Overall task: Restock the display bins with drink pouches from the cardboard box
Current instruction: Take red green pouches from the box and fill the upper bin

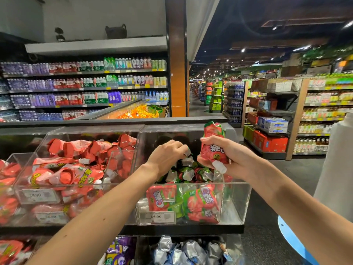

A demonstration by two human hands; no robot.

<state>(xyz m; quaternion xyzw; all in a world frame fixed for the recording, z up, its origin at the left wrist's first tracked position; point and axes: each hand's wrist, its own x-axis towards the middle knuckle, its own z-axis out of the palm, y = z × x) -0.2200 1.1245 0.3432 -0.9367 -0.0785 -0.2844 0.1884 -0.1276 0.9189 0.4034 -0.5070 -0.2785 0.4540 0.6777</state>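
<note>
Supermarket aisle, bottled drinks shelved behind, and up front sits the clear acrylic display bin (236, 185). Just above it the right hand (221, 157) clenches a red strawberry-print drink pouch (212, 144), white cap pointing down. Inside it the left hand (166, 155) curls its fingers among the piled red-and-green pouches (200, 200); whether it grasps one, cannot tell.

Two hands (168, 155) (232, 162), one raised pouch (212, 150)
</note>
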